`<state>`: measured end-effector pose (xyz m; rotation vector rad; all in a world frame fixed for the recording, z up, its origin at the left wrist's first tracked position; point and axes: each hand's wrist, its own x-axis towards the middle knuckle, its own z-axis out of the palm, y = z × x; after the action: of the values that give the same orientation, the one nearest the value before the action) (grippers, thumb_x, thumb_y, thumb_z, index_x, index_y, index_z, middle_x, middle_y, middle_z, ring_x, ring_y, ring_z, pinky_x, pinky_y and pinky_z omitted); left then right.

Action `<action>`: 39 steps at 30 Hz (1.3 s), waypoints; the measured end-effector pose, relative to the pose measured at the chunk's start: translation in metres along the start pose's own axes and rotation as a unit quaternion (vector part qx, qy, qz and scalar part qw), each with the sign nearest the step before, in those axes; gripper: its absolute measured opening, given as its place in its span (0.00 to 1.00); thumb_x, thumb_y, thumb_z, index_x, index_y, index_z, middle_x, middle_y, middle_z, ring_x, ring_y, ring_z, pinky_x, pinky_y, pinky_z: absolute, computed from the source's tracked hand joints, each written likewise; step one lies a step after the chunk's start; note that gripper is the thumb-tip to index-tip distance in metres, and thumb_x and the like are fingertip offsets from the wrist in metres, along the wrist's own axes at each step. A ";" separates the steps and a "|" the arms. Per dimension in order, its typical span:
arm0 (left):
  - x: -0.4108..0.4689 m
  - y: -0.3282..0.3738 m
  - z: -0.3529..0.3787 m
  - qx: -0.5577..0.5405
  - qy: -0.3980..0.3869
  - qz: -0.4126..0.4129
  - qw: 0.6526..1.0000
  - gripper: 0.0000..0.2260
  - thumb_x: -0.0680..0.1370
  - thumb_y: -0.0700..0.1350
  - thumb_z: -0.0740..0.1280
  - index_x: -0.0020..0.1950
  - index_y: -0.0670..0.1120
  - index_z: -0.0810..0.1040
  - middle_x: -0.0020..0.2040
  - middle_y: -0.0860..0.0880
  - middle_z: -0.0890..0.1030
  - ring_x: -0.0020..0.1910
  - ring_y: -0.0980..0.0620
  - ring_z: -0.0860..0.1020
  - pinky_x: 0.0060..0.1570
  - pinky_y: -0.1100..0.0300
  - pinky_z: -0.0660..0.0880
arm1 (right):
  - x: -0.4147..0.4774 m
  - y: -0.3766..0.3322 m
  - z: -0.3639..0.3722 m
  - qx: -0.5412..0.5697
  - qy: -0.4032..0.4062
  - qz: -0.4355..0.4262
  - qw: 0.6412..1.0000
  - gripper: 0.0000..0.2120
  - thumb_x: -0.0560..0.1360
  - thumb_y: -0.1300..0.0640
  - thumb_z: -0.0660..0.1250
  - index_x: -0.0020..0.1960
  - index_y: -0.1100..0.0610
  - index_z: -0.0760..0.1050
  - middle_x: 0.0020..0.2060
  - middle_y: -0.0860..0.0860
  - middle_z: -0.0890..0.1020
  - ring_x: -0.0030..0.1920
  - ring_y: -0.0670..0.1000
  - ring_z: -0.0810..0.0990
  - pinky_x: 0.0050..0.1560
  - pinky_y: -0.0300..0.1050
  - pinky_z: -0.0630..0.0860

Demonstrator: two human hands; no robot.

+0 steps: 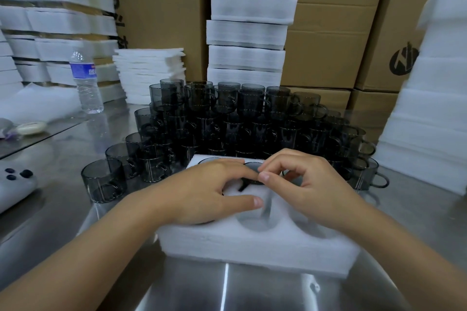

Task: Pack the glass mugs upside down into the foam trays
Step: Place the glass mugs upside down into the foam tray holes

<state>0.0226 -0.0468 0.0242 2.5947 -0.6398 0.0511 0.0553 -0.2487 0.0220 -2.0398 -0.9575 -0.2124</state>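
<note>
A steel desk (227,290) is seen nearest, and on it a white foam tray (252,247) is placed, under both hands. The left hand (202,194) is laid flat on the tray with the fingers nearly straight; its thumb is stretched across the foam and its fingertips reach a dark mug (252,168). This mug is seated bottom-up in the middle pocket of the far row, between the two hands. The right hand (308,184) is curled above it, with the tips of thumb and forefinger brought together at the edge of the mug's base; if the glass is really pinched cannot be told. Just beyond the hands, many smoked glass mugs (227,121) are stacked in several layers. Farther, to the left of the left hand, a water bottle (86,81) is stood upright. Behind the mugs, foam stacks (250,28) are piled against brown cartons (328,45).
</note>
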 end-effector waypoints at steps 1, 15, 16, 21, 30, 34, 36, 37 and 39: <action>0.000 0.001 -0.002 -0.008 0.022 0.004 1.000 0.19 0.72 0.64 0.62 0.62 0.64 0.74 0.58 0.64 0.76 0.59 0.62 0.73 0.59 0.61 0.71 | 0.000 0.000 0.000 -0.001 -0.001 -0.001 1.000 0.05 0.74 0.56 0.68 0.41 0.54 0.82 0.43 0.47 0.82 0.44 0.44 0.79 0.44 0.36 0.75; -0.014 -0.051 -0.046 0.206 0.320 -0.319 0.868 0.04 0.73 0.53 0.71 0.40 0.55 0.82 0.40 0.52 0.83 0.41 0.47 0.78 0.37 0.58 0.73 | 0.000 0.003 0.001 0.001 0.004 0.014 1.000 0.09 0.73 0.52 0.67 0.37 0.53 0.81 0.41 0.46 0.81 0.42 0.46 0.79 0.42 0.36 0.73; -0.014 -0.053 -0.046 0.209 0.308 -0.336 0.865 0.05 0.73 0.53 0.71 0.38 0.56 0.80 0.39 0.52 0.82 0.41 0.47 0.78 0.37 0.58 0.71 | 0.000 0.003 0.001 0.000 0.004 0.014 1.000 0.09 0.73 0.52 0.67 0.37 0.53 0.80 0.41 0.46 0.81 0.42 0.46 0.79 0.42 0.36 0.73; -0.011 -0.059 -0.044 0.218 0.238 -0.383 0.866 0.07 0.71 0.55 0.72 0.36 0.54 0.80 0.40 0.50 0.81 0.42 0.45 0.78 0.37 0.59 0.69 | 0.000 0.003 0.001 -0.001 0.002 0.018 1.000 0.09 0.74 0.52 0.67 0.37 0.53 0.80 0.41 0.46 0.81 0.41 0.48 0.79 0.43 0.39 0.74; -0.010 -0.060 -0.038 0.225 0.234 -0.367 0.872 0.05 0.72 0.49 0.72 0.37 0.53 0.78 0.40 0.50 0.80 0.40 0.46 0.78 0.37 0.58 0.70 | 0.000 0.002 0.001 -0.009 0.000 0.018 1.000 0.10 0.73 0.51 0.66 0.38 0.55 0.81 0.40 0.46 0.81 0.41 0.48 0.79 0.43 0.42 0.75; -0.010 -0.055 -0.038 0.218 0.258 -0.344 0.876 0.07 0.72 0.50 0.71 0.35 0.54 0.77 0.38 0.52 0.80 0.40 0.46 0.78 0.37 0.57 0.71 | -0.001 0.002 0.001 -0.010 0.001 0.019 1.000 0.12 0.72 0.48 0.65 0.38 0.54 0.80 0.40 0.46 0.81 0.40 0.49 0.79 0.43 0.42 0.75; -0.011 -0.051 -0.039 0.214 0.293 -0.321 0.875 0.07 0.72 0.50 0.71 0.35 0.54 0.77 0.37 0.53 0.80 0.39 0.47 0.77 0.36 0.58 0.69 | -0.001 0.002 0.001 -0.013 0.000 0.018 1.000 0.11 0.73 0.49 0.66 0.38 0.54 0.81 0.40 0.46 0.81 0.40 0.48 0.79 0.42 0.40 0.75; -0.011 -0.048 -0.039 0.210 0.319 -0.307 0.872 0.07 0.71 0.51 0.71 0.34 0.55 0.77 0.36 0.54 0.80 0.39 0.47 0.77 0.35 0.59 0.68 | 0.000 0.002 0.001 -0.014 0.000 0.018 1.000 0.11 0.73 0.50 0.66 0.38 0.54 0.81 0.40 0.46 0.81 0.39 0.47 0.78 0.42 0.39 0.74; -0.011 -0.040 -0.040 0.195 0.388 -0.267 0.861 0.06 0.71 0.51 0.71 0.35 0.55 0.77 0.33 0.56 0.79 0.38 0.48 0.77 0.34 0.59 0.68 | 0.000 0.001 0.001 -0.015 -0.001 0.021 1.000 0.11 0.73 0.49 0.66 0.38 0.54 0.80 0.40 0.46 0.81 0.38 0.46 0.78 0.41 0.36 0.73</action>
<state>0.0340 0.0073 0.0406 2.6807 0.4256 1.0730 0.0560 -0.2482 0.0202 -2.0857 -0.9175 -0.2035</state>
